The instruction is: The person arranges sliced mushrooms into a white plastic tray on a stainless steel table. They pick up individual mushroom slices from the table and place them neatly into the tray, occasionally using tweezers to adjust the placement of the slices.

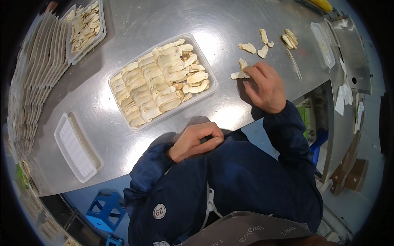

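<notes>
My right hand (266,87) is over the steel table, thumb and forefinger apart around the end of a pale mushroom slice (237,75). The forefinger seems to touch that slice or the small piece (242,63) just behind it. At the table's front edge rests my left hand (197,141), its fingers curled in and nothing visible in them. Between and beyond the hands, a clear plastic tray (166,118) holds overlapping rows of mushroom slices (154,83). Its right end has a looser arrangement, with some brownish pieces showing.
Loose slices (247,48) and a small pile (289,39) lie at the back right, beside white tweezers (294,64). Left stand stacked trays (43,58), a filled tray (86,29) and a white ridged tray (75,147). A blue stool (106,212) is below.
</notes>
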Available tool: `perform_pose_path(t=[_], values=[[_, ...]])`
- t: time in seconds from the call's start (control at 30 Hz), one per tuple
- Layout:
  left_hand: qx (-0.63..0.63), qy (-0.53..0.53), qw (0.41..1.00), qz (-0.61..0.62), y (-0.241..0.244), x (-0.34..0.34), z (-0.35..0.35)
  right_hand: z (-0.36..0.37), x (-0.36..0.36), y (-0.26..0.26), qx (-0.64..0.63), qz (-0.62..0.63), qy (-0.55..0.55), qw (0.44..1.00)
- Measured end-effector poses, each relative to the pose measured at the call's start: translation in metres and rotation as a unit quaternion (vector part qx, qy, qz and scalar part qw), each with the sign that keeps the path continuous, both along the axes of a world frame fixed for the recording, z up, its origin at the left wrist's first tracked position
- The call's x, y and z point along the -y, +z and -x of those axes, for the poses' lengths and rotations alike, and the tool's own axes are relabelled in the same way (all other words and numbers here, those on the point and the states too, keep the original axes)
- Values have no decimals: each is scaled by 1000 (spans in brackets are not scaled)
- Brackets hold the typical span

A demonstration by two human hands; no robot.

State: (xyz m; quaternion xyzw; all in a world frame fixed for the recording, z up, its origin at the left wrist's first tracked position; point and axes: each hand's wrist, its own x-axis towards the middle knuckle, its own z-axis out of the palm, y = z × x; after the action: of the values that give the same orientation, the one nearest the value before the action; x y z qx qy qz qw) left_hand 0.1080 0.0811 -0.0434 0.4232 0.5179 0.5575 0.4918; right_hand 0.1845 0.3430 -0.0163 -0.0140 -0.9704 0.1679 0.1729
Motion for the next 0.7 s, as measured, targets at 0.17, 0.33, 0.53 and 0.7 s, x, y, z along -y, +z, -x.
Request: perform_pose_path(t=[0.17, 0.33, 0.53, 0.7], values=[[5, -1, 1000, 6, 1, -1, -1, 11, -3, -10, -9, -24, 30, 999], [11, 15, 1000, -22, -3, -1, -4, 13, 0, -9, -31, -36, 26, 999], [-13, -3, 1000, -3, -3, 0, -2, 30, 42, 16, -73, -10, 36, 997], [-20, 42, 997, -54, -6, 0, -7, 57, 92, 6, -49, 10, 65, 997]])
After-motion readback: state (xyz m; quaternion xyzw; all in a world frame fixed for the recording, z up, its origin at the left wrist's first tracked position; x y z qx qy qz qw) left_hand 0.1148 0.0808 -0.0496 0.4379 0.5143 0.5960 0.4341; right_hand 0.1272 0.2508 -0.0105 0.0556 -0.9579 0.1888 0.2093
